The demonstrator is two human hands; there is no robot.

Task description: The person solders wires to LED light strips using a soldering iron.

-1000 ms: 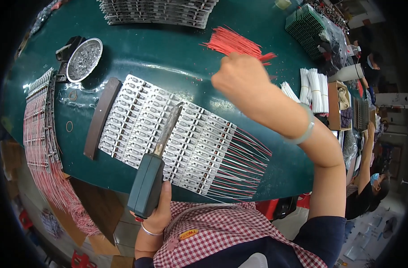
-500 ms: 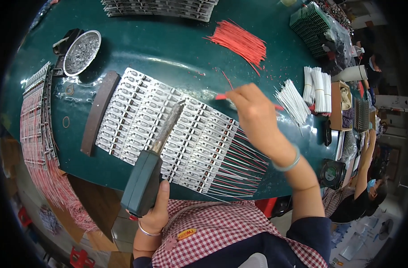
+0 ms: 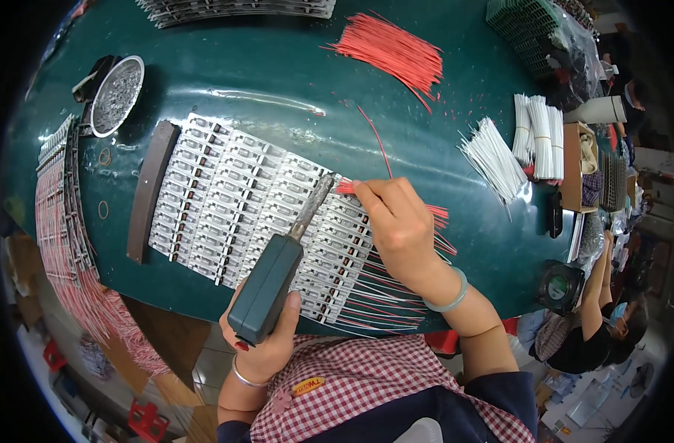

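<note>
In my left hand [image 3: 281, 336] is a dark green soldering gun [image 3: 267, 280], gripped around its body. Its long, crusted metal bit points away from me over a pale panel [image 3: 233, 188] made of rows of small white-grey parts. My right hand [image 3: 403, 236] pinches a small bunch of red wires [image 3: 344, 187] at the panel's far right corner, close beside the tip of the bit. Whether tip and wires touch I cannot tell. Red and white wires [image 3: 388, 295] stick out from the panel's right edge, partly under my right hand.
A dark curved bar [image 3: 151, 192] lies along the panel's left side. Beyond it stands a metal bowl [image 3: 118, 96]. Red wires [image 3: 392, 52] are piled at the back, white wires [image 3: 492, 159] at right. Wired panels [image 3: 56, 199] hang over the left edge. Another person [image 3: 599, 325] is at far right.
My right hand has come left and nearer to me, bringing the red wires to the panel's corner. The soldering gun has shifted right. My view has also moved slightly.
</note>
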